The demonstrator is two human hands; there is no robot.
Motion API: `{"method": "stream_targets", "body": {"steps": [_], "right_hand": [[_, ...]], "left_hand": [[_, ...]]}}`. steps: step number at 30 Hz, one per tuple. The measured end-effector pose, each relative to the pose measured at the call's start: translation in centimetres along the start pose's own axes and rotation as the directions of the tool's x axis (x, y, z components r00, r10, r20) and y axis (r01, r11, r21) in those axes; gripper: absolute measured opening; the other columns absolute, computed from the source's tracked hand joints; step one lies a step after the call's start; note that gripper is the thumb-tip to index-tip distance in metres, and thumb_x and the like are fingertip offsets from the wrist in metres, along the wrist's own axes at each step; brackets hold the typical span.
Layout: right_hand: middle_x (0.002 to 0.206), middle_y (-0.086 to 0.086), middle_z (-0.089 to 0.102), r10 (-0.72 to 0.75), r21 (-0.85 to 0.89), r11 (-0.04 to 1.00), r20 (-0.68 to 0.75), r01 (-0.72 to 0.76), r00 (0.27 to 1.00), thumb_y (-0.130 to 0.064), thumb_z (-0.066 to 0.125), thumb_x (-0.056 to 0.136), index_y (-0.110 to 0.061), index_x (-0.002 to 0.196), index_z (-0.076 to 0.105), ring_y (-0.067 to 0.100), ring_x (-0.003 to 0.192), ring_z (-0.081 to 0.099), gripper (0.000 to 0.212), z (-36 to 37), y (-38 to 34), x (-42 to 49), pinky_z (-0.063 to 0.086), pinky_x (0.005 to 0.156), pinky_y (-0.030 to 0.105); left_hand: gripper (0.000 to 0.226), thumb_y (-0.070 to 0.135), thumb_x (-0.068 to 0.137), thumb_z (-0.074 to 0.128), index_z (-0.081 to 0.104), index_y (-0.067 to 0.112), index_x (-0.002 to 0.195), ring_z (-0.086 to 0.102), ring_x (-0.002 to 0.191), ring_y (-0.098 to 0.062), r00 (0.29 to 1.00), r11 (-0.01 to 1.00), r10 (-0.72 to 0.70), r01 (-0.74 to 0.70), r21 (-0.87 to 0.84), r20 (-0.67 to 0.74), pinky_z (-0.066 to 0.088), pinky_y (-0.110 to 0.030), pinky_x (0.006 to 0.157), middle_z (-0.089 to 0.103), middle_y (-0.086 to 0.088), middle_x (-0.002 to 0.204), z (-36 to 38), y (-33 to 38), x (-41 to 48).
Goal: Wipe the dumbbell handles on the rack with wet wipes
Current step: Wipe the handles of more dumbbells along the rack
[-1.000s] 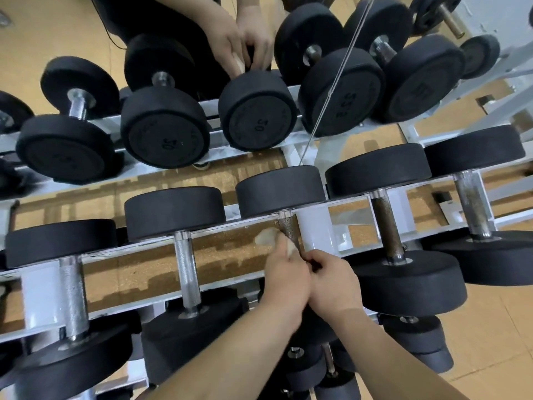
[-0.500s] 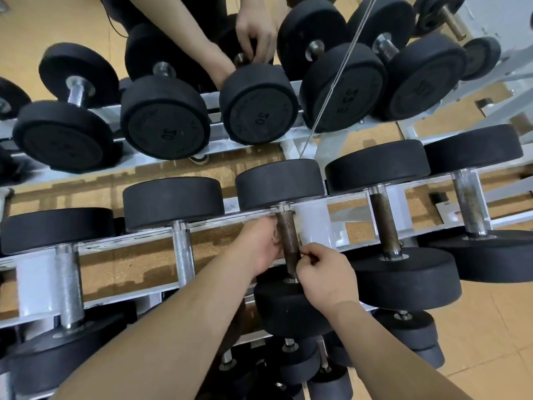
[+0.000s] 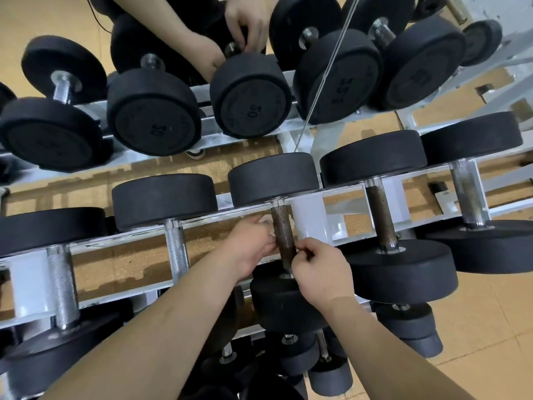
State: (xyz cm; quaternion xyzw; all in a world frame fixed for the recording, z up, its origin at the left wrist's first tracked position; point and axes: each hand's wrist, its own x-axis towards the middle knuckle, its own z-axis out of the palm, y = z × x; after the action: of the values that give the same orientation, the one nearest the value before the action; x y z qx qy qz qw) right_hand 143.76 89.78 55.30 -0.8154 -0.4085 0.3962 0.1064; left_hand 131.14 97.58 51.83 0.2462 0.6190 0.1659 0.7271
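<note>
A black dumbbell with a dark, rusty knurled handle (image 3: 282, 226) lies on the white rack (image 3: 308, 217) in the middle of the view. My left hand (image 3: 251, 245) holds a pale wet wipe (image 3: 266, 222) against the handle's left side. From the right, my right hand (image 3: 320, 272) pinches the lower part of that handle with its fingertips. Whether the wipe passes under the handle to my right hand I cannot tell.
More black dumbbells fill the same tier, among them a chrome-handled dumbbell (image 3: 177, 249) to the left and a rusty-handled dumbbell (image 3: 382, 217) to the right. Above is a mirror showing reflected dumbbells (image 3: 153, 116) and reflected hands (image 3: 246, 18). Smaller dumbbells (image 3: 328, 373) sit on the tier below.
My hands slid up from the lower end of the handle to its middle. The wipe, raised above my left hand a second ago, now lies against the handle's left side.
</note>
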Motion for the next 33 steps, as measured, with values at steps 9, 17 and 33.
{"method": "stream_targets", "body": {"steps": [9,17,33], "right_hand": [[0.097,-0.012,0.074,-0.003,0.001,1.0,-0.003,0.003,1.0,-0.023,0.053,0.092,-0.035,0.117,0.073,0.018,0.089,0.067,0.035,-0.3,-0.2,-0.3,0.057,0.086,0.036],[0.101,-0.013,0.073,-0.017,-0.013,1.0,-0.009,0.017,1.0,-0.022,0.054,0.093,-0.034,0.119,0.073,0.016,0.091,0.066,0.034,-0.3,-0.1,-0.2,0.053,0.082,0.032],[0.075,-0.01,0.068,-0.006,0.005,1.0,0.007,0.006,1.0,-0.022,0.052,0.085,-0.035,0.08,0.065,0.018,0.073,0.061,0.02,-0.4,-0.6,-0.5,0.048,0.064,0.031]], "left_hand": [[0.031,0.011,0.1,0.047,0.072,0.013,0.119,0.065,0.087,-0.026,0.999,0.893,-0.047,0.054,0.446,-0.028,0.05,-0.032,0.069,0.071,-0.009,0.096,1.1,-1.9,-2.4],[0.027,0.014,0.1,0.047,0.07,0.012,0.114,0.067,0.081,-0.023,0.991,0.936,-0.122,0.131,0.325,-0.047,0.056,-0.032,0.073,0.071,-0.007,0.09,2.4,-1.2,-6.0],[0.028,0.016,0.106,0.039,0.057,0.005,0.124,0.056,0.088,-0.03,0.949,0.982,-0.026,-0.035,-0.188,-0.315,0.047,-0.035,0.077,0.058,-0.01,0.097,5.8,4.5,-3.3]]}}
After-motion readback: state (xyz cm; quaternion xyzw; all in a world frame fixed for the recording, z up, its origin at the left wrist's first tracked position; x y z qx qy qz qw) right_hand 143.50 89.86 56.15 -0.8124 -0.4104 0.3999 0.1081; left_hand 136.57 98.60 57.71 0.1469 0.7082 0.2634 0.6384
